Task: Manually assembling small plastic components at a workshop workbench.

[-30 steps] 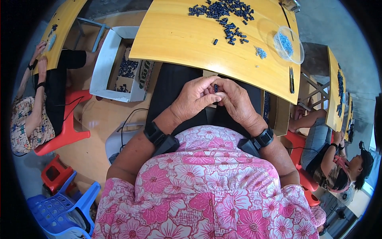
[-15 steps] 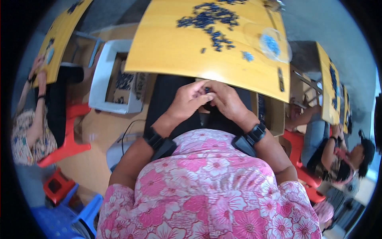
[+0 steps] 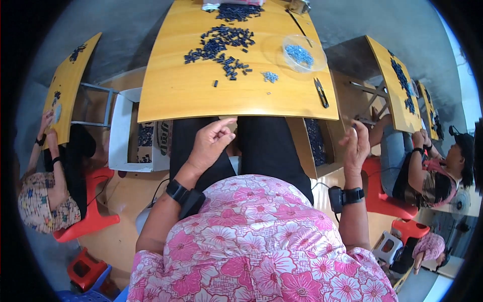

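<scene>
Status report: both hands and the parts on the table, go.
Left hand loosely curled over the lap at the table edge; contents unclear. Right hand raised out to the side above the open box. Dark small parts heaped mid-table, untouched. Nothing between hands and parts.

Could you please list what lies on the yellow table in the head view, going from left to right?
Pile of dark small parts → small heap of pale blue parts → clear round dish of blue parts → black snips.
</scene>
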A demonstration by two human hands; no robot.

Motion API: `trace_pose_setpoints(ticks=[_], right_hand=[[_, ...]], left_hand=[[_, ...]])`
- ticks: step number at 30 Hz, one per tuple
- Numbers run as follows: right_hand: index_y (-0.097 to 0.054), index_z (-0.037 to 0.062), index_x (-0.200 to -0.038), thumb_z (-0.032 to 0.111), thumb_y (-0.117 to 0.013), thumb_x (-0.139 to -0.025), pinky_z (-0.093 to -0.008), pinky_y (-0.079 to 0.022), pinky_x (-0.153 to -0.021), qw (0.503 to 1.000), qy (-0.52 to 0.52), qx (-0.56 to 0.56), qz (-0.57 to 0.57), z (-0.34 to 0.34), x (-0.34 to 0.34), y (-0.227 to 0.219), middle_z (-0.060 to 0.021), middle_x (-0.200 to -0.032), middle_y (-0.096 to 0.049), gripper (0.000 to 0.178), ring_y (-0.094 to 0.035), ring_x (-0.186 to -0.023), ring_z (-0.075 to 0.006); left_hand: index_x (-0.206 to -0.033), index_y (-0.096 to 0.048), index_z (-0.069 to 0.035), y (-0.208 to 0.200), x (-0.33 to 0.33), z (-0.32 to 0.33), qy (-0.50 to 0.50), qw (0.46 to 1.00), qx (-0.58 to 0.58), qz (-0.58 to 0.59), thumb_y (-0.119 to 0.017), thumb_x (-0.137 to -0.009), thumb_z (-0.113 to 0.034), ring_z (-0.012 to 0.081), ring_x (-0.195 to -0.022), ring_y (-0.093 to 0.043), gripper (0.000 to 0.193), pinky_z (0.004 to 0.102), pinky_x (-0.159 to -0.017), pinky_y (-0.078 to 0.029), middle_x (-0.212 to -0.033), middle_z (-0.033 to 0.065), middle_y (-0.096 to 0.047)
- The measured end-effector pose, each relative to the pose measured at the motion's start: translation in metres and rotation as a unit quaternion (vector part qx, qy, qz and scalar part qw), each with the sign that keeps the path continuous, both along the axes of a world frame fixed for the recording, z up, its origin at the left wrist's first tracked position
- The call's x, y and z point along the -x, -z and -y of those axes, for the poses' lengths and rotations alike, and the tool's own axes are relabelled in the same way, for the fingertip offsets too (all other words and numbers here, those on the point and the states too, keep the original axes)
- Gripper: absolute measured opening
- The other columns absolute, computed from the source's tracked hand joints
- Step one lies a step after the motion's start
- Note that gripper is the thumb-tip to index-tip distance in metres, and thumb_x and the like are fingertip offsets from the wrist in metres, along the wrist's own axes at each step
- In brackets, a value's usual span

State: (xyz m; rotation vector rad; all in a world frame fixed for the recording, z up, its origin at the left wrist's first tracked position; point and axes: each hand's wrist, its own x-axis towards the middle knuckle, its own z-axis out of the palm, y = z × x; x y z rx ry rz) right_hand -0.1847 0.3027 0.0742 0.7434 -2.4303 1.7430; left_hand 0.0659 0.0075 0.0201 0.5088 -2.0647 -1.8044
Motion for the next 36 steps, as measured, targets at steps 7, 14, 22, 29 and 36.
trace_pose_setpoints(ticks=[7, 14, 22, 29, 36], right_hand=[[-0.062, 0.004, -0.119, 0.002, -0.061, -0.092, -0.02, -0.044, -0.055, 0.987, 0.092, -0.084, 0.105, -0.03, 0.033, 0.068, -0.0014, -0.08, -0.062, 0.027, -0.052, -0.06, -0.006], [-0.07, 0.0015, -0.093, 0.0, -0.064, -0.088, -0.0234, -0.046, -0.06, 0.996, -0.052, -0.071, -0.034, 0.062, -0.017, 0.016, -0.0039, -0.078, -0.063, 0.008, -0.057, -0.068, -0.0093], [-0.07, 0.0051, -0.098, 0.008, -0.071, -0.084, -0.0331, -0.05, -0.065, 0.961, -0.177, -0.186, -0.107, 0.15, -0.026, 0.005, -0.0118, -0.085, -0.063, 0.014, -0.064, -0.072, -0.0261], [-0.069, 0.0084, -0.101, 0.01, -0.067, -0.082, -0.0407, -0.054, -0.071, 0.923, -0.199, -0.237, -0.229, 0.18, -0.021, 0.015, -0.0127, -0.092, -0.064, 0.018, -0.066, -0.083, -0.0329], [-0.069, 0.0101, -0.098, 0.006, -0.065, -0.08, -0.0401, -0.054, -0.071, 0.916, -0.196, -0.258, -0.239, 0.183, -0.022, 0.021, -0.0092, -0.094, -0.064, 0.018, -0.066, -0.083, -0.0317]], left_hand=[[-0.122, -0.065, -0.002, -0.012, 0.001, -0.006, -0.001, 1.0, 0.011, 0.026, -0.064, -0.087, 0.0, 0.0048, -0.074, -0.05, 0.035, 0.02, -0.071, -0.045, -0.083, -0.003, -0.056], [-0.118, -0.067, -0.003, -0.008, 0.001, -0.001, -0.002, 1.0, 0.01, 0.015, -0.064, -0.087, -0.001, 0.0051, -0.073, -0.051, 0.031, 0.0205, -0.07, -0.045, -0.083, -0.0021, -0.057], [-0.117, -0.068, -0.003, -0.013, -0.002, 0.004, -0.005, 0.999, -0.041, 0.017, -0.064, -0.088, -0.001, 0.0054, -0.073, -0.051, 0.029, 0.0207, -0.069, -0.045, -0.082, -0.0013, -0.057], [-0.118, -0.067, -0.003, -0.014, -0.003, 0.006, -0.006, 0.998, -0.057, -0.011, -0.063, -0.088, 0.0, 0.0058, -0.074, -0.053, 0.03, 0.0207, -0.07, -0.046, -0.083, -0.0002, -0.057], [-0.119, -0.066, -0.004, -0.013, -0.002, 0.01, 0.014, 0.999, -0.051, -0.011, -0.064, -0.088, 0.0, 0.0067, -0.078, -0.057, 0.031, 0.0213, -0.073, -0.047, -0.088, 0.0017, -0.061]])
